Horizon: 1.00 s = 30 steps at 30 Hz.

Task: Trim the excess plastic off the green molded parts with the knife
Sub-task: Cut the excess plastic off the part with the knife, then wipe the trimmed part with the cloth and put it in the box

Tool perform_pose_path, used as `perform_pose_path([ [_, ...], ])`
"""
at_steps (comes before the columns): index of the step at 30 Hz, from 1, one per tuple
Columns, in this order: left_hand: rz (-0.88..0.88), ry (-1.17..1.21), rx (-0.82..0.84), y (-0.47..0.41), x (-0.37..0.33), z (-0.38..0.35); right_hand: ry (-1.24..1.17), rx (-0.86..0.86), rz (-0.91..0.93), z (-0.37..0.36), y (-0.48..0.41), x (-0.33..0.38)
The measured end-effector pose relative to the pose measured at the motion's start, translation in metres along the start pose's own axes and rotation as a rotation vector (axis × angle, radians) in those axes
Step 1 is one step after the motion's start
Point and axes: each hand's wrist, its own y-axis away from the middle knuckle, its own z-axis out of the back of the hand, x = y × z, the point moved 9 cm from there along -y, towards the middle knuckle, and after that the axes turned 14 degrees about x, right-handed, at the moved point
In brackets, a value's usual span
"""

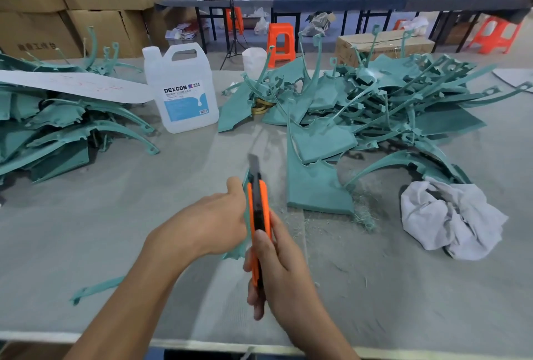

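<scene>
Closest, the right hand (282,267) curls round an orange-handled utility knife (259,209), blade pointing away along the green molded plastic part (235,254) that the left hand (216,221) grips just beside it, over the grey worktop (101,229)

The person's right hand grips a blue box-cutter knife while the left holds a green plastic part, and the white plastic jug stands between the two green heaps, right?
No: the head view shows the box-cutter knife is orange and black, not blue. The right hand grips it, the left hand holds the green plastic part, and the white plastic jug stands between the two green heaps.
</scene>
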Motion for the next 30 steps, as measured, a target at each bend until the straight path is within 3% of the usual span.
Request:
perform_pose_path([
  [2, -0.008, -0.013, -0.007, 0.000, -0.001, 0.000, -0.006, 0.005, 0.049, 0.006, -0.001, 0.017],
  [4, -0.002, -0.020, -0.011, 0.001, 0.003, 0.000, 0.118, -0.136, 0.023, 0.034, 0.006, 0.022],
  [7, 0.005, 0.017, -0.038, 0.003, 0.017, -0.003, 0.587, -0.327, -0.119, 0.093, 0.031, 0.018],
  [10, 0.026, 0.026, -0.095, 0.008, 0.031, 0.000, 0.917, -0.315, -0.263, 0.134, 0.052, 0.007],
  [14, 0.028, -0.020, -0.402, 0.023, 0.035, 0.018, 1.164, -0.309, -0.446, 0.173, 0.068, 0.001],
  [16, -0.038, -0.008, -0.632, 0.037, 0.031, 0.032, 1.210, -0.458, -0.361, 0.198, 0.075, 0.026],
  [18, -0.109, 0.029, -0.762, 0.045, 0.030, 0.038, 1.304, -0.676, -0.294, 0.231, 0.085, 0.055],
  [20, -0.159, 0.142, -0.831, 0.046, 0.038, 0.035, 1.285, -0.798, -0.379, 0.266, 0.093, 0.066],
  [22, -0.165, 0.211, -0.820, 0.040, 0.048, 0.023, 1.261, -0.787, -0.535, 0.294, 0.097, 0.056],
  [24, -0.190, 0.276, -0.661, 0.025, 0.053, 0.002, 1.174, -0.775, -0.627, 0.311, 0.104, 0.041],
  [30, -0.372, 1.051, -0.374, 0.011, 0.076, -0.028, 1.128, -0.816, -0.387, 0.298, 0.108, 0.048],
])
